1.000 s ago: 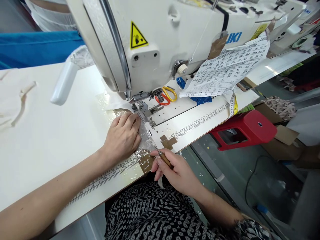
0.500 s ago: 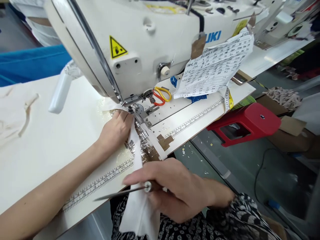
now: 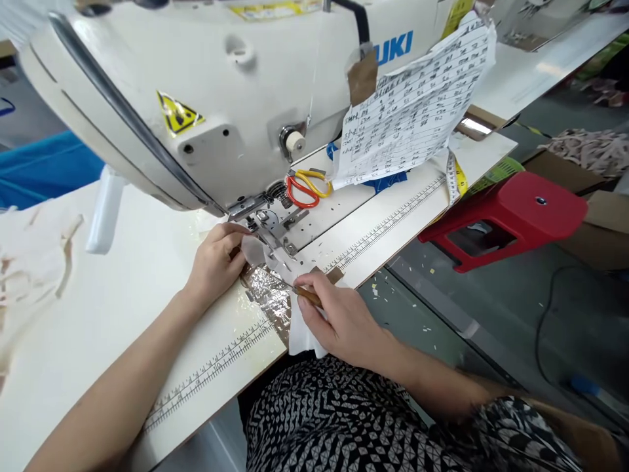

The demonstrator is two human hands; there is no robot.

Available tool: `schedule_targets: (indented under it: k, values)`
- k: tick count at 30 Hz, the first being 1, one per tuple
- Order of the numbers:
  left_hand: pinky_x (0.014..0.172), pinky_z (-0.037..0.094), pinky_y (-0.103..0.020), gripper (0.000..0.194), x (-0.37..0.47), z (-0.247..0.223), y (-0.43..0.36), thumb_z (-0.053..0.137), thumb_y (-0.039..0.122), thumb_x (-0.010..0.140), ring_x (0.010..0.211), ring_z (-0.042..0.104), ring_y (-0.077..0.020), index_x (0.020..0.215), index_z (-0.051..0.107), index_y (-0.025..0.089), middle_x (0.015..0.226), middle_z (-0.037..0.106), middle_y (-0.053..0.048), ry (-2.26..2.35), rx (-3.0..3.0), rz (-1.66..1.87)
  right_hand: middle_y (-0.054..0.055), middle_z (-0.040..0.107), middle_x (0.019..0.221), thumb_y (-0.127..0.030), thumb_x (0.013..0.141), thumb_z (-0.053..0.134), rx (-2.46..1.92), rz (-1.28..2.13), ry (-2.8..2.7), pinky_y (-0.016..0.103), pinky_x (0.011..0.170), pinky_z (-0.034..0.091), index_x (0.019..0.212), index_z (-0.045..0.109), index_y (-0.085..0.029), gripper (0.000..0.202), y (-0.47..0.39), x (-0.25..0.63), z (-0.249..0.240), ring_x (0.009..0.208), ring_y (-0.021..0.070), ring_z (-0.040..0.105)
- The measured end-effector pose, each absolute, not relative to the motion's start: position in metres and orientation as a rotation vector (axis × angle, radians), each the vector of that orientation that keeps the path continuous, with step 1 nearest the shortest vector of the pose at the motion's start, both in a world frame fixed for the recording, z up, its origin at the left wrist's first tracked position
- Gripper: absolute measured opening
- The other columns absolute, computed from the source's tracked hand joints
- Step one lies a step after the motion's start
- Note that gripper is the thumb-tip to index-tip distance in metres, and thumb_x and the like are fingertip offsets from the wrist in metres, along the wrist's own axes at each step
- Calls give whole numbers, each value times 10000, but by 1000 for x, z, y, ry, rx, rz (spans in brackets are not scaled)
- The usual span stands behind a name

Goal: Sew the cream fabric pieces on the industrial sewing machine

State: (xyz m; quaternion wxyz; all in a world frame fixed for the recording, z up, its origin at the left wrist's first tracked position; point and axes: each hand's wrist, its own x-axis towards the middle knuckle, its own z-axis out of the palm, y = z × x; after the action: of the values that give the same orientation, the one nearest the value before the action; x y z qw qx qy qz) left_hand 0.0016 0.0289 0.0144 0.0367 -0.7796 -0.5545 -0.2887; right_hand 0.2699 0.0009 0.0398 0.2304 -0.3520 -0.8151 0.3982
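Observation:
A white sewing machine (image 3: pixel 206 164) stands before me, its presser foot (image 3: pixel 260 226) low over the plate. Close to that foot, my left hand (image 3: pixel 216 262) pinches the edge of a white fabric strip (image 3: pixel 301 331); its fingertips are partly hidden. The strip runs from there toward me and hangs past the table's front edge. My right hand (image 3: pixel 344 321) is closed around the wooden handle of an awl (image 3: pixel 308 297). The awl's thin metal spike points left over the shiny taped patch (image 3: pixel 272 295), beside the cloth.
Orange and yellow-handled scissors (image 3: pixel 307 189) lie behind the needle area. A handwritten sheet (image 3: pixel 410 118) hangs from the machine's right. A tape measure (image 3: pixel 455 177) drapes over the table edge near a red stool (image 3: pixel 511 216). Pale cloth pieces (image 3: pixel 39 262) lie at left.
My right hand has moved away from me, up to the table near the presser foot, with the awl. The fabric's near end has risen with it. My view has shifted slightly.

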Motion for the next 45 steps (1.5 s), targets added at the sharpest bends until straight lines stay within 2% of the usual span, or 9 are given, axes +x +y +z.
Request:
schedule_targets:
  k: [4,8,11,14,18,24,30,35,45]
  values:
    - [739,575,-287,162,1,14,29,585,322,938,873,673,-155,860,635,190,998,692,-50,-1690,-2381,-963,48,661,811,-281,1020,317,-845,954,-2140,273,548,397,1184,526,-105,318,6,261,39,564,147,539]
    - [756,570,-286,138,1,15,31,586,308,937,877,674,-147,873,643,199,985,694,-38,-1745,-2406,-1022,51,685,945,-263,1051,358,-277,1240,-1944,192,600,472,1230,514,-111,281,-5,254,52,658,99,603]
    - [771,568,-284,98,0,15,32,612,287,923,873,673,-140,885,663,212,950,692,-27,-1727,-2431,-1080,44,692,908,-272,1077,366,-34,1482,-2012,166,649,486,1242,530,-101,289,-14,247,58,728,104,634]
    - [789,569,-293,72,-1,15,33,611,257,919,885,674,-143,904,670,219,963,695,-26,-1657,-2453,-1095,50,693,855,-273,1078,325,-272,1410,-2139,206,562,461,1229,530,-92,313,-15,241,52,636,125,617]
    - [785,570,-308,50,-2,16,33,626,248,906,901,676,-157,925,665,223,975,696,-30,-1627,-2491,-1066,88,719,921,-287,1078,271,-762,928,-2166,275,562,457,1260,509,-89,359,-5,242,36,664,172,649]
    - [801,565,-294,44,-2,18,32,624,216,902,918,676,-153,933,655,219,1000,693,-30,-1617,-2484,-1051,41,735,924,-223,1052,382,-1165,466,-2318,302,498,344,1253,549,-144,273,13,239,24,694,167,665]
    - [786,559,-302,39,-2,20,31,608,255,912,916,676,-158,933,624,226,1001,690,-35,-1709,-2459,-989,32,720,881,-170,1029,412,-1134,431,-2451,316,491,298,1191,588,-157,239,23,229,25,741,180,666]
    - [778,557,-315,85,-1,21,32,592,311,910,911,679,-176,918,619,231,990,701,-29,-1763,-2423,-915,48,708,894,-156,1026,421,-1107,446,-2490,319,493,333,1197,585,-141,238,28,227,25,731,198,665]
    - [766,532,-285,83,0,18,33,612,273,907,897,667,-163,973,621,225,987,695,-28,-1692,-2416,-921,47,700,883,-155,1034,403,-1105,451,-2485,327,488,342,1208,577,-136,246,30,225,23,740,202,672]
